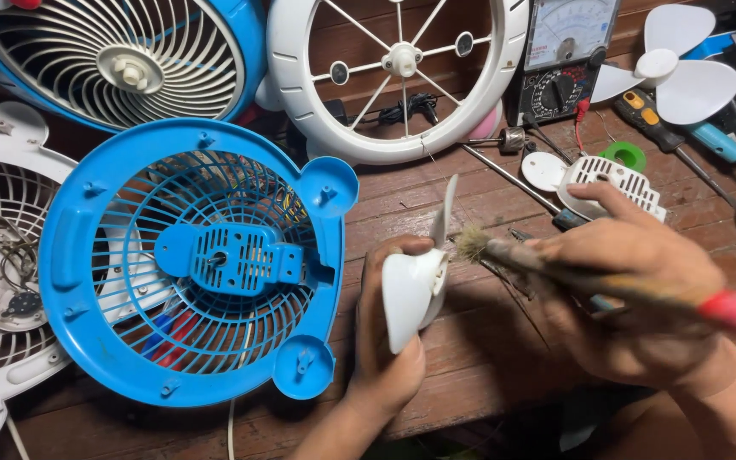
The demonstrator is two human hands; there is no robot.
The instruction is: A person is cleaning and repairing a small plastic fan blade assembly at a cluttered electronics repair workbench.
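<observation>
Left hand (385,341) bare; right hand (632,290) bare, sleeveless.

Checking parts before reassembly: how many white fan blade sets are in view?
2. One fan blade set is in the left hand, beside the brush held by the right hand; another blade set lies top right. Others may be hidden.

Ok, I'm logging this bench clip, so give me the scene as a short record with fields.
left hand: holds a white fan blade
right hand: holds a brush, bristles at the blade
surface: wooden table
left of hands: blue fan grille, inner side up
behind: white ring guard, meter, second white blade, screwdrivers
</observation>
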